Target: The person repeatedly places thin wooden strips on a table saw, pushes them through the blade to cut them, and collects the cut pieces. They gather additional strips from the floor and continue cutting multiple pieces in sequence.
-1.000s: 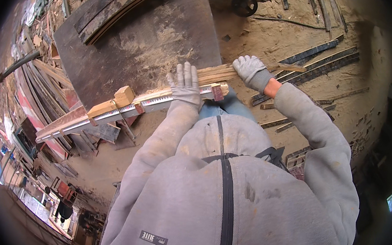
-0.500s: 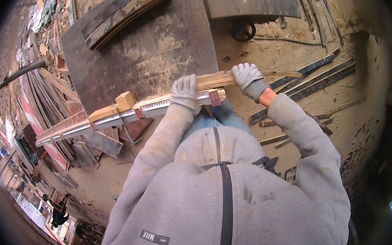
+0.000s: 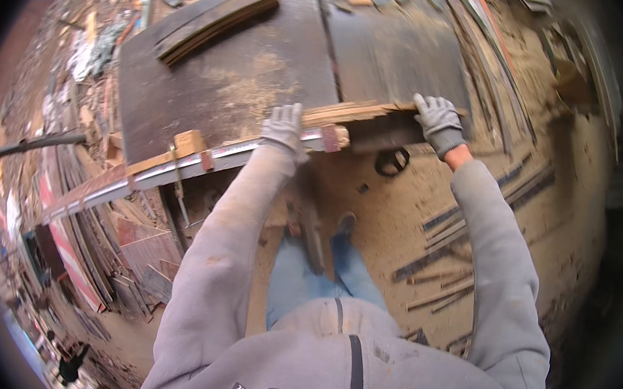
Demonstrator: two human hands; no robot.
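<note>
A long, splintered wooden plank point(image 3: 349, 113) lies across the near edge of a dark metal table point(image 3: 185, 103). My gloved left hand point(image 3: 283, 126) is on its left part, fingers reaching over it beside a fence with a measuring scale point(image 3: 233, 146). Further right, my gloved right hand point(image 3: 439, 124) grips the plank near its ragged right end, which partly hides behind the fingers. A small wooden block point(image 3: 190, 141) sits against the fence, left of my left hand, with a metal clamp point(image 3: 178, 174) beside it.
A stack of dark boards point(image 3: 219, 22) lies on the table's far left. Below the right table section is a black handwheel point(image 3: 392, 162). Loose wood strips point(image 3: 442, 282) lie on the sandy floor to the right; scrap boards point(image 3: 90, 233) are piled at left.
My right hand and the plank's right end have moved to the right, now in front of the right table section. The view has shifted, showing more of my legs and the floor.
</note>
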